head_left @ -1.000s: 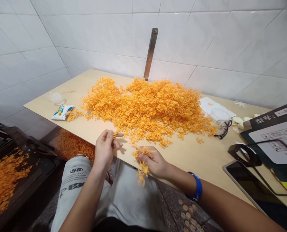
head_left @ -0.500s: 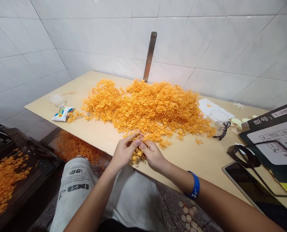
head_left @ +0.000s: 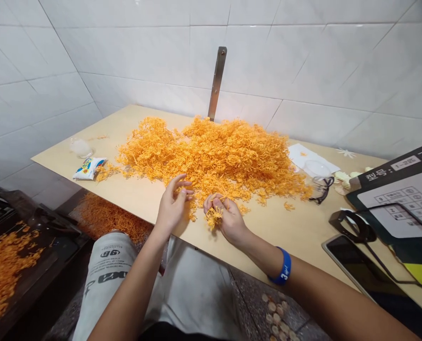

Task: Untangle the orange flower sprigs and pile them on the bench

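Note:
A large heap of small orange plastic sprigs (head_left: 211, 154) covers the middle of a light wooden table (head_left: 296, 229). My right hand (head_left: 225, 218), with a blue wristband on the arm, grips a small orange clump (head_left: 214, 215) at the near edge of the heap. Just to its left, my left hand (head_left: 171, 206) rests on the table with fingers apart, its fingertips touching loose sprigs at the heap's edge.
A small snack packet (head_left: 86, 168) and a clear cup (head_left: 79, 148) lie at the table's left. At right are a phone (head_left: 360, 270), black strap (head_left: 353, 227), printed sheets (head_left: 406, 199), a clear dish (head_left: 315, 169). Orange pieces fill a dark tray (head_left: 5, 265) lower left.
My hands came together at the heap's edge half a second ago, then separated. The left hand now spreads on the sprigs; the right hand has risen onto the table with its clump.

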{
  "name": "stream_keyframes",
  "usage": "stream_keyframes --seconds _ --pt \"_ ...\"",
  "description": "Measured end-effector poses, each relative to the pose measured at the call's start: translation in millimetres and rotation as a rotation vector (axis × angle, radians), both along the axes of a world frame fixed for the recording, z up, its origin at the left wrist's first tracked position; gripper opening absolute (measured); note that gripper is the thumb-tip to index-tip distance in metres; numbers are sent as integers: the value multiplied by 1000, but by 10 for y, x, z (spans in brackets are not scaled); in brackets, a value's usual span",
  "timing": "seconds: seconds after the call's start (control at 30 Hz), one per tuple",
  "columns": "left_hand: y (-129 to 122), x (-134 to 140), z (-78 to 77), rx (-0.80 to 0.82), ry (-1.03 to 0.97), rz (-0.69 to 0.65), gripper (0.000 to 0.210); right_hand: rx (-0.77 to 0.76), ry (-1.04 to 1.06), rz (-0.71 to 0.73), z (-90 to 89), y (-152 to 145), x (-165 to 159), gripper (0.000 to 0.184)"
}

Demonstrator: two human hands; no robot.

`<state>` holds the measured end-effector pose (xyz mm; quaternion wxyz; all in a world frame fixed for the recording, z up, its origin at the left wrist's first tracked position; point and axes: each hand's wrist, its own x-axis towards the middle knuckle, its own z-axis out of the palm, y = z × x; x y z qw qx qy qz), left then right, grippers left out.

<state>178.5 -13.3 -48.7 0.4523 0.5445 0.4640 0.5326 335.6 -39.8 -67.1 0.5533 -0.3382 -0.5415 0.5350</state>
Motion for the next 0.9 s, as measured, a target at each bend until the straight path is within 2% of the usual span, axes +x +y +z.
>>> stream_keyframes --seconds 0.1,0.2,0.27,0.37,0.43,0.57,0.7,0.9 --pt "14 -28 -2 158 293 4 31 56 9 -76 -16 43 29 30" --pt "-78 -30 19 270 401 4 35 79 -54 -149 -18 17 37 28" --pt "-190 -9 29 277 369 -64 40 49 -89 -175 -4 -19 26 27" --pt "-359 50 38 218 240 -263 57 23 -107 -190 42 -71 -1 28" --pt "-426 90 53 175 173 -325 60 39 -118 -191 75 -100 -14 30" --pt "-432 115 111 107 134 -204 39 -8 -128 -75 89 -140 -17 32" --pt "-395 95 124 79 51 -158 37 -57 -128 77 71 -156 -38 36" --pt "-418 90 105 61 18 -240 44 -32 -208 27 97 -162 -59 27"
